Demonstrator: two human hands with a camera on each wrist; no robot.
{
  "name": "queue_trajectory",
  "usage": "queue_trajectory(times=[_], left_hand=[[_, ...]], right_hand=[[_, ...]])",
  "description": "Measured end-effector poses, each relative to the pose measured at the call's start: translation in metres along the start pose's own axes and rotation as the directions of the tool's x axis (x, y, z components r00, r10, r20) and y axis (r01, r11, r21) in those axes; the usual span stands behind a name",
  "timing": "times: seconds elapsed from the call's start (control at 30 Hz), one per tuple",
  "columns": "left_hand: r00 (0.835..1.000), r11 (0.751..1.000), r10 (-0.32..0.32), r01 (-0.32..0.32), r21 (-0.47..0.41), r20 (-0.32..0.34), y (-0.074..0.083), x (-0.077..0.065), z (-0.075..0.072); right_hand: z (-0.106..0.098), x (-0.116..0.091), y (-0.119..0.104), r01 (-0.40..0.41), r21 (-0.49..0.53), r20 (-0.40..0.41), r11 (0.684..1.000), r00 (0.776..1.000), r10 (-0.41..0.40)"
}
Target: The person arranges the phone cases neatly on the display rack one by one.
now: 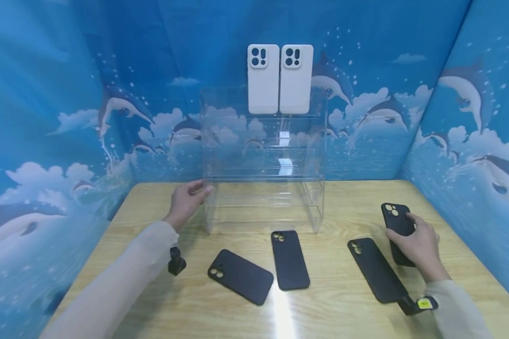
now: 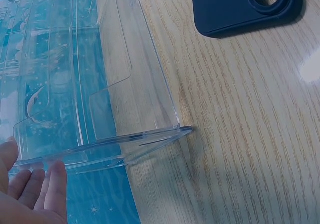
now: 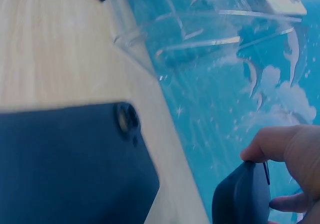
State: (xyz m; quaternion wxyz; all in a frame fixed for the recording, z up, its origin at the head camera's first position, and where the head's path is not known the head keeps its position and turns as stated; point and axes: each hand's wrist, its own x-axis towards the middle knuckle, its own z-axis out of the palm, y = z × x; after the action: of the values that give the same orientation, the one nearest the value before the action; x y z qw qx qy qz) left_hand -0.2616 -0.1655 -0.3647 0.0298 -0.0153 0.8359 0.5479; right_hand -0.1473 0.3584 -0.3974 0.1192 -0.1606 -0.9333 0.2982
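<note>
In the head view my left hand [image 1: 186, 202] is at the left side of a clear acrylic display stand [image 1: 263, 214]. The left wrist view has its thumb and fingertips [image 2: 56, 171] at the edge of the stand's side panel, pinching it. Over on the right, my right hand [image 1: 422, 242] grips a black phone case [image 1: 400, 225] by its long edges. That case appears tilted edge-on in the right wrist view. A second black phone case [image 1: 377, 270] lies just left of this hand. Two white phone cases [image 1: 263, 89] [image 1: 296, 89] stand upright side by side on the top tier.
Two more black phone cases [image 1: 241, 277] [image 1: 290, 260] lie on the wooden table [image 1: 335, 310] in front of the stand. A blue backdrop [image 1: 165, 56] with dolphins and clouds encloses the table at the back and sides.
</note>
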Motion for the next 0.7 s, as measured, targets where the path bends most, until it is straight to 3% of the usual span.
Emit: queue_trajectory(times=[0.2,0.7], left_hand=[[1.0,1.0,-0.003,0.003,0.007,-0.009,0.0,0.001,-0.001],[1.0,1.0,0.007,-0.007,-0.002,-0.009,-0.001,0.001,0.001]], right_hand=[[0.002,0.0,-0.03,-0.008,0.064,-0.001,0.998,1.0,0.008],[0.016,0.011,-0.095,0.059,0.234,-0.028,0.971,0.998,-0.054]])
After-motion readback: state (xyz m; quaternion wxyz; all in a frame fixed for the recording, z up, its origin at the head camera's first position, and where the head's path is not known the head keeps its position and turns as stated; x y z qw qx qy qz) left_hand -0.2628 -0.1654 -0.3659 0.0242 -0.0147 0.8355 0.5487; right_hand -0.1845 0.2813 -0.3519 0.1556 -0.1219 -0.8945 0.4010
